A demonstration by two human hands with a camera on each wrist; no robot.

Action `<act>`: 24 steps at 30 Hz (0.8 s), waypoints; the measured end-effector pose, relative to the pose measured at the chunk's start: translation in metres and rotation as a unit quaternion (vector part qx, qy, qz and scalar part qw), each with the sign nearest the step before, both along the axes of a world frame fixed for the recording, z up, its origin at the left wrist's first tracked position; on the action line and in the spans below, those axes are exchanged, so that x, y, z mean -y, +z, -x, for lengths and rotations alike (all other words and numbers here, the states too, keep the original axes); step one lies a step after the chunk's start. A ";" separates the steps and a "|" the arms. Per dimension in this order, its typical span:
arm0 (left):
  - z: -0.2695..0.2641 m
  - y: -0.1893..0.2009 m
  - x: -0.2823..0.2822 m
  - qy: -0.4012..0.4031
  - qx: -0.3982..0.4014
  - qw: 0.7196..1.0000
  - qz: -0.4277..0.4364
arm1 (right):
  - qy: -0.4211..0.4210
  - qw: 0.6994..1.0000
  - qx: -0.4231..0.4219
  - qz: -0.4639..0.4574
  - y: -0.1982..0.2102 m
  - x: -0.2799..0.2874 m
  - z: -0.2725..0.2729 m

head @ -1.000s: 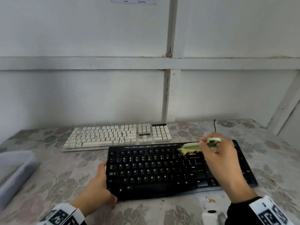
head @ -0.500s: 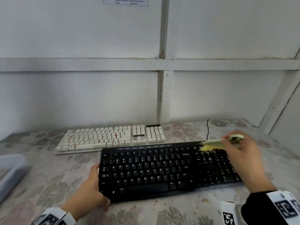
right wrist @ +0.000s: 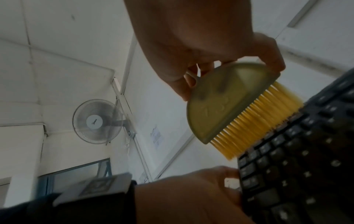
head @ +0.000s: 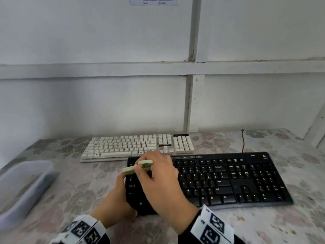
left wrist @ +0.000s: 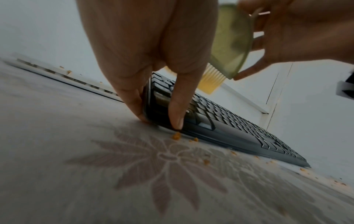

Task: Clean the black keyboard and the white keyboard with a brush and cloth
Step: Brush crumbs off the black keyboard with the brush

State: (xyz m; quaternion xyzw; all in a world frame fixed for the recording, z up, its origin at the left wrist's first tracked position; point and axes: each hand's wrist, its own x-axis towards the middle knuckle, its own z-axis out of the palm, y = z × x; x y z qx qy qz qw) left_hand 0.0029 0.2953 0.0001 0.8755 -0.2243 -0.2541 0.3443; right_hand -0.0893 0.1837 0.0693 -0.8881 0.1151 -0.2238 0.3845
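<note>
On the bench (head: 290,166), with its flowered cover, we see the black keyboard (head: 228,180) lying near the front edge and the white keyboard (head: 137,147) just behind it, by the wall. Our left hand (head: 116,199) grips the black keyboard's left end, thumb on top and fingers (left wrist: 134,106) pressed against its side. Our right hand (head: 158,176) holds the green brush (head: 139,167), fingers curled round its handle, and its yellow bristles (right wrist: 258,121) touch the keys at the keyboard's left end. Orange crumbs (left wrist: 176,135) lie on the cover beside the keyboard's front edge. A plastic tub (head: 24,187) sits well apart on the left.
</note>
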 end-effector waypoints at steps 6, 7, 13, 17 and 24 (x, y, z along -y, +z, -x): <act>0.001 0.002 -0.001 0.001 0.014 1.000 -0.005 | -0.058 0.996 -0.062 0.011 -0.001 0.008 0.005; 0.001 0.002 -0.001 0.000 0.008 1.000 -0.001 | -0.075 0.995 -0.069 0.015 -0.001 0.013 0.008; 0.000 0.001 -0.001 0.003 -0.003 1.000 0.000 | -0.052 0.999 -0.006 -0.009 0.003 0.006 0.014; 0.002 0.001 -0.002 0.001 -0.002 1.000 0.001 | -0.053 0.998 -0.011 -0.029 -0.005 0.017 0.021; 0.002 0.002 -0.001 -0.001 -0.010 1.000 0.001 | -0.047 0.999 0.007 -0.020 0.007 0.019 0.021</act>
